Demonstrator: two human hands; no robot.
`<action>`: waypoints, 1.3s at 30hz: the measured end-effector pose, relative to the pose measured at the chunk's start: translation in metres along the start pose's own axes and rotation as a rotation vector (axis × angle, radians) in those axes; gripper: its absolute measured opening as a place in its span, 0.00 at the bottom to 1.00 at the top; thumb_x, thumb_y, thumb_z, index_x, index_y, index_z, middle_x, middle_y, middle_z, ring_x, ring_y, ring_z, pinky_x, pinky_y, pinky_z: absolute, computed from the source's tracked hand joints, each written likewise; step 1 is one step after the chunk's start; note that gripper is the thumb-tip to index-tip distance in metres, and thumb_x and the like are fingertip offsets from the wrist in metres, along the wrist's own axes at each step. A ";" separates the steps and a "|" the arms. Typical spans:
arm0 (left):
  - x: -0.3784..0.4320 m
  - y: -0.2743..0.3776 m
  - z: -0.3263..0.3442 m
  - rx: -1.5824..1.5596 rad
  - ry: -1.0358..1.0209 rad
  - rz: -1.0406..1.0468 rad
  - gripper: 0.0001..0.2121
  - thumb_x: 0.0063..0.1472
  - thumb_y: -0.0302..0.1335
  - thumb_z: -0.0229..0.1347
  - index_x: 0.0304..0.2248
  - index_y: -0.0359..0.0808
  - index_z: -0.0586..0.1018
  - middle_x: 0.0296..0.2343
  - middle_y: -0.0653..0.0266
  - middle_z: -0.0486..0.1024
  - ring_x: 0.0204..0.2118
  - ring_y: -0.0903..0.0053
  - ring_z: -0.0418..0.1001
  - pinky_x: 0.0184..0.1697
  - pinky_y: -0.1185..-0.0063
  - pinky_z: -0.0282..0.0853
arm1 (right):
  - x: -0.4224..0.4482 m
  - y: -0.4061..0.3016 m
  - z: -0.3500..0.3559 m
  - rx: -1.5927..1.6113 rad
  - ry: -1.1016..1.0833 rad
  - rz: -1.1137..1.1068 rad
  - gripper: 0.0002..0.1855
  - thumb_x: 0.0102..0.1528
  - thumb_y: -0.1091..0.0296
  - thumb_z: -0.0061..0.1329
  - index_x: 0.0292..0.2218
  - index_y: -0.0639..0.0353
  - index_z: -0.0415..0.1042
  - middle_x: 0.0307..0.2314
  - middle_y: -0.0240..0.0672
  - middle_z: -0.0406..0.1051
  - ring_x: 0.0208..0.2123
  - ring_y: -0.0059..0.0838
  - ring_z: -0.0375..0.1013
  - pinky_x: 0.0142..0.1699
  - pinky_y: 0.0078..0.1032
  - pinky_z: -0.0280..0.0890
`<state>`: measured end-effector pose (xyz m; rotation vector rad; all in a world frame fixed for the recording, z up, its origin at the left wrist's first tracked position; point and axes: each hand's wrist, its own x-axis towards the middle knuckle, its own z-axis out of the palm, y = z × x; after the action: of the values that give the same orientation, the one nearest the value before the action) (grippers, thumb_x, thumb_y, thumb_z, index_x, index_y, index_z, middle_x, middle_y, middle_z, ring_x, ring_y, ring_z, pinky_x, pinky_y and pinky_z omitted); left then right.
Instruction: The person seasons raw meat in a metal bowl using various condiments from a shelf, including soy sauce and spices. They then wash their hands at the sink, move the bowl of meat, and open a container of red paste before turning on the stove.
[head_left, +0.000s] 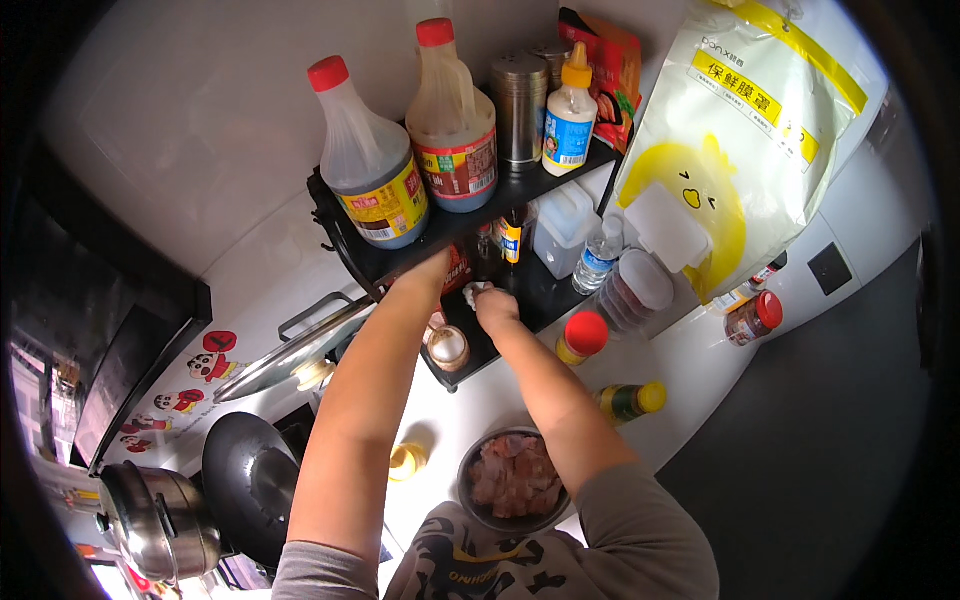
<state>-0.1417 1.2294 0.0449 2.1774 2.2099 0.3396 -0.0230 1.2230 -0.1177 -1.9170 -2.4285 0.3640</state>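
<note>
My left hand (441, 264) reaches in below the top shelf of a black two-tier rack (540, 296). Its fingers are hidden, and a red packet (457, 274) with writing shows beside it. On the lower tier, my right hand (496, 306) grips something white and crumpled (473, 294), perhaps a tissue or a plastic bag. Behind the hands stand dark bottles, one with a yellow and blue label (512, 238). A jar with a white rounded top (448, 346) sits at the rack's front left corner, close to my left forearm.
Two large red-capped sauce bottles (379, 184) stand on the top shelf. A metal bowl of raw meat pieces (516, 480) lies near my body. Right of my arm are a red-lidded jar (583, 337) and a yellow-capped bottle (634, 401). A glass lid (292, 352) leans left, above a wok (251, 480).
</note>
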 end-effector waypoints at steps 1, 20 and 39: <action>0.000 0.007 -0.002 -0.002 0.003 0.017 0.16 0.55 0.30 0.42 0.43 0.38 0.67 0.45 0.55 0.64 0.48 0.62 0.62 0.52 0.71 0.55 | 0.010 0.008 0.008 0.011 0.022 -0.016 0.17 0.55 0.60 0.32 0.40 0.58 0.67 0.36 0.42 0.68 0.35 0.38 0.71 0.37 0.31 0.66; -0.010 0.016 0.022 0.077 0.223 0.093 0.14 0.55 0.27 0.42 0.41 0.38 0.68 0.40 0.56 0.69 0.43 0.66 0.67 0.47 0.72 0.62 | -0.050 0.062 -0.019 0.465 -0.334 -0.143 0.16 0.47 0.54 0.45 0.32 0.56 0.74 0.30 0.42 0.72 0.33 0.39 0.71 0.38 0.30 0.62; -0.329 0.059 -0.062 -0.585 -0.036 0.027 0.16 0.46 0.24 0.55 0.38 0.33 0.72 0.41 0.50 0.67 0.42 0.59 0.66 0.44 0.72 0.63 | -0.055 0.064 -0.032 -0.128 -0.163 0.007 0.12 0.49 0.58 0.43 0.29 0.53 0.75 0.27 0.39 0.71 0.30 0.39 0.71 0.36 0.34 0.65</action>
<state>-0.0856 0.8949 0.0705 1.8679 1.7597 0.8173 0.0565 1.1892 -0.0929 -2.0210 -2.6079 0.3885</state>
